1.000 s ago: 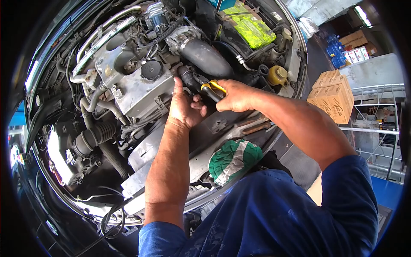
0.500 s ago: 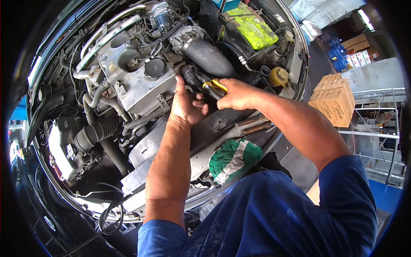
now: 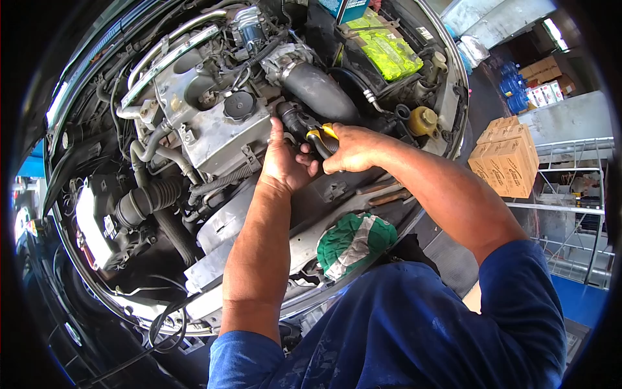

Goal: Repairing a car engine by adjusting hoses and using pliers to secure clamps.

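My right hand (image 3: 356, 148) is closed around the handles of black-and-yellow pliers (image 3: 315, 141). The pliers' jaws are at a dark hose (image 3: 293, 118) beside the metal engine cover; their exact grip on it is hard to make out. My left hand (image 3: 285, 162) is just left of the pliers, palm turned up, thumb stretched along the hose's near side and fingers loosely curled with nothing visible in them. Behind the hose runs a wide black intake pipe (image 3: 321, 91). A round black oil cap (image 3: 239, 106) sits on the engine cover (image 3: 217, 144).
A green-and-white cloth (image 3: 356, 245) lies on the front edge of the engine bay, close to my body. Wooden-handled tools (image 3: 389, 197) rest nearby. Farther back are a bright yellow-green battery (image 3: 382, 48) and a yellow-capped reservoir (image 3: 422, 120). Cardboard boxes (image 3: 504, 159) stand at right.
My right hand and the pliers have shifted slightly left, with the handles tilted a little differently. My left hand stays almost in place. The whole view has moved slightly.
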### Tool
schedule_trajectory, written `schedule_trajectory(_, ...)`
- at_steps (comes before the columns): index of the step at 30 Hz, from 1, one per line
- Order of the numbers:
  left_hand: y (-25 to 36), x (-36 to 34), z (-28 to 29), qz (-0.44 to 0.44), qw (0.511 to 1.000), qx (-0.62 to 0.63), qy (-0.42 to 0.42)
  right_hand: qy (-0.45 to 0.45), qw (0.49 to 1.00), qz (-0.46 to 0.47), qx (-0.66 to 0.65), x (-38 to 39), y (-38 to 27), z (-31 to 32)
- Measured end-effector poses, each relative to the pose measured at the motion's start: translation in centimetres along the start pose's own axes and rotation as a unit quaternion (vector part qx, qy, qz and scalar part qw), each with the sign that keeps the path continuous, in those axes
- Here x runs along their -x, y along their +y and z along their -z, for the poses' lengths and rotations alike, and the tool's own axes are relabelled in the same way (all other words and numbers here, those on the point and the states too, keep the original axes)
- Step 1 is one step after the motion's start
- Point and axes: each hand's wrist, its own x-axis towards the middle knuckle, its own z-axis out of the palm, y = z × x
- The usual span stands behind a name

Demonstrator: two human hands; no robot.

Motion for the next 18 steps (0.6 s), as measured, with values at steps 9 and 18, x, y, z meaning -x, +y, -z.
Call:
schedule_trajectory(9, -0.1, 0.2, -0.1, -0.009, 1.000, -0.004, 0.001, -0.041, 0.998, -0.031, -0.033, -2.5, 2.9, 0.7)
schedule_trajectory(18, 0.1, 0.1, 0.0, 0.015, 1.000, 0.001, 0.027, -0.056, 0.990, -0.067, -0.112, -2.7, 3.1, 1.5)
